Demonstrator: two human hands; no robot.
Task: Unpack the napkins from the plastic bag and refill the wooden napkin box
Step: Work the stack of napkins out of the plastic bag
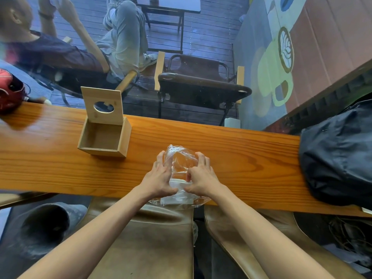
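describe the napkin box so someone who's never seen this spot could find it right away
Start at the long orange wooden counter running across the view. Left of the two hands working the plastic bag stands the napkin box, a pale square wooden box. Nothing shows inside it, and its hinged lid stands upright with an oval hole cut through, unlike the dark bag at the counter's right end.

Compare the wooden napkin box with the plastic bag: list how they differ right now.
The wooden napkin box is rigid and opaque; the plastic bag is clear and crumpled. The box stands untouched with its lid tipped up and looks empty inside; the bag holds a white stack of napkins at its near end and is gripped by the left hand and right hand. Both rest on the wooden counter.
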